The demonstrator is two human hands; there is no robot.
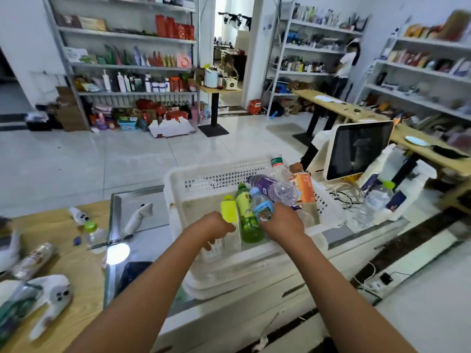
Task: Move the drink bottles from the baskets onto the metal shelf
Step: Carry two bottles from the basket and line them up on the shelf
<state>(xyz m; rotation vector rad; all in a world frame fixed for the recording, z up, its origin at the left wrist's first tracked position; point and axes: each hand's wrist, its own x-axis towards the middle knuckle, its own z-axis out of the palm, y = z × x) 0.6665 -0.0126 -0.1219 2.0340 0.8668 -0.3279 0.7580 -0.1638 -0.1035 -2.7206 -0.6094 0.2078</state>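
A white plastic basket [204, 174] stands on the counter in front of me with several drink bottles in it. My left hand [216, 229] grips a yellow-labelled bottle [228, 208] at the basket's near side. My right hand [283, 224] holds a small blue-capped bottle [262, 206]. Between my hands a green tea bottle [248, 212] leans upright. A purple bottle [272, 187] lies across behind them, next to an orange-labelled bottle [304, 189] and a green-capped clear bottle [277, 165]. A metal shelf [127, 38] stocked with goods stands against the far wall on the left.
A register screen [356, 149] and cables sit right of the basket, with a green-capped bottle [379, 197] beside them. On the wooden table at left lie a small bottle [94, 231] and white devices. A person [346, 64] stands at the far right shelves.
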